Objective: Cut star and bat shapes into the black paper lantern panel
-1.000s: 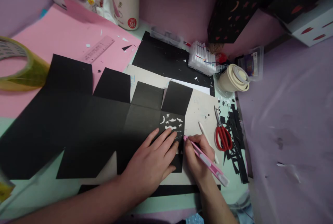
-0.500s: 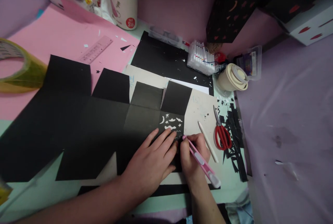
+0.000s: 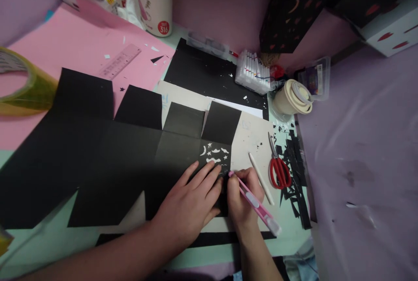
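A large sheet of black card (image 3: 130, 150) with several flaps lies across the table. Near its right end are cut-out shapes (image 3: 214, 150): a moon, stars and clouds, with pale board showing through. My left hand (image 3: 192, 198) lies flat on the card, fingers spread, just below the cut-outs. In my right hand (image 3: 244, 194) is a pink craft knife (image 3: 253, 200), gripped like a pen. Its tip end meets the card's right edge area, beside my left fingertips; the blade itself is too small to make out. Under the card sits a pale cutting board (image 3: 253, 135).
Right of my right hand lie a white pen (image 3: 261, 178), red-handled scissors (image 3: 280, 170) and black paper scraps (image 3: 295, 176). Behind stand a lidded cup (image 3: 291, 98) and a marker box (image 3: 253, 72). A tape roll (image 3: 39, 89) and a ruler (image 3: 120, 62) are at left.
The knife's rear end has swung slightly right and down with a small shift of my right hand. My left hand stays in place on the card.
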The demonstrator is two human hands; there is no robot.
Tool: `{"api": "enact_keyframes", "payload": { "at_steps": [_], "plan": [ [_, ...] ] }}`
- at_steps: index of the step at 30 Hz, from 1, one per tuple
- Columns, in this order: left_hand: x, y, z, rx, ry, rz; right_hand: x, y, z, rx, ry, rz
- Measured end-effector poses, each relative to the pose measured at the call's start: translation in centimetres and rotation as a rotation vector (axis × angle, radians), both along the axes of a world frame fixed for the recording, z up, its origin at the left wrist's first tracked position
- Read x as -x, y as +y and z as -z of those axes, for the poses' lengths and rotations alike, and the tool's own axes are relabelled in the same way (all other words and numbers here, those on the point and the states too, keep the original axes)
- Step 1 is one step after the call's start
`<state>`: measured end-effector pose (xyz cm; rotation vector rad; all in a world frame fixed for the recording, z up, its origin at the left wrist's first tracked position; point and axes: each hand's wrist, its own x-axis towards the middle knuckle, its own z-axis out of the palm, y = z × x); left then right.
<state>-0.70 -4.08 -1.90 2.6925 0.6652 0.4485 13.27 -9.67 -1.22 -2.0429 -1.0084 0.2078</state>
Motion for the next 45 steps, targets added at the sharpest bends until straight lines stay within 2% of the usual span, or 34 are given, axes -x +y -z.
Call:
{"api": "enact_keyframes", "payload": {
  "at_steps": [13, 22, 28, 38, 45],
  "plan": [
    [-0.07, 0.03, 0.08, -0.003, -0.002, 0.0, -0.13, -0.38, 0.46, -0.046, 0.064, -0.041],
    [0.04, -0.02, 0.06, -0.013, -0.016, -0.003, 0.0, -0.22, 0.08, -0.031, 0.066, 0.061],
    [-0.05, 0.03, 0.11, -0.018, -0.013, -0.007, -0.06, -0.17, 0.08, 0.012, 0.061, 0.05],
    [-0.06, 0.0, -0.1, 0.007, -0.002, -0.002, -0.08, -0.24, 0.19, -0.019, 0.075, 0.01],
    [-0.06, 0.05, -0.03, 0.01, -0.004, -0.002, 0.03, -0.2, 0.12, -0.006, 0.077, 0.039]
  ]
}}
